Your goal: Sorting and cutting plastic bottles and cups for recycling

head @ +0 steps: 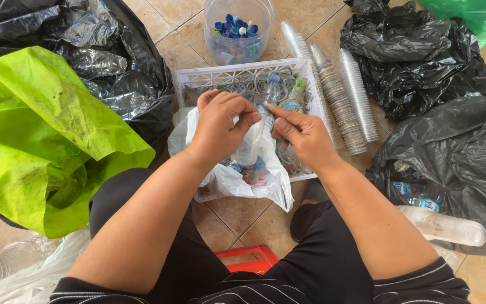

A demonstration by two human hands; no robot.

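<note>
The clear, thin-walled plastic bottle (252,143) was between both hands, above the white lattice plastic crate (237,73) and just over a white, soft plastic bag (271,180) hanging at the crate's near edge. Judging by its look, the bottle was empty, so very light; the wall was prob. soft and would dent under pressure, and smooth plastic can slip. The best hold seemed to be around the body w/ one hand, while the stiffer neck and top part gave a firmer place for fingertips.

The left hand (220,126) was curled around the bottle's upper body, fingers bent and closed on it, grasping it. The right hand (302,135) was nearly closed, thumb and forefinger pinched at the bottle's top area; what exactly it pinched, a cap or a label strip, could not be told.

Nearby: a clear round plastic tub (238,28) w/ blue caps beyond the crate, and stacked clear plastic cups (344,101) lying right of it.
</note>
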